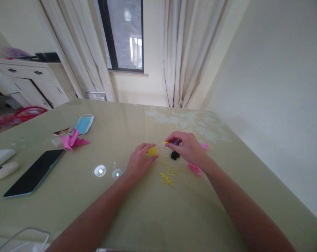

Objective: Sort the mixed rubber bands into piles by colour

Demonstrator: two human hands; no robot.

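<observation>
My left hand [141, 158] curves its thumb and fingers around a small yellow-filled round container [152, 152] on the table. Just right of it, my right hand [186, 145] pinches a small yellow strand [166, 142] above a clear round container [163, 146]. Under my right hand lies a pile of black bands [175, 155]. Loose yellow bands [167, 179] are spread nearer to me, and pink bands [195, 169] lie beside my right wrist. Something blue and red shows partly behind my right fingers.
To the left are a black-screened phone [35, 173], a pink folded paper [73, 139], a blue face mask [84, 124] and a white mouse [4, 171]. Two clear round lids [100, 170] lie left of my left forearm. A wall [284, 105] borders the table's right side.
</observation>
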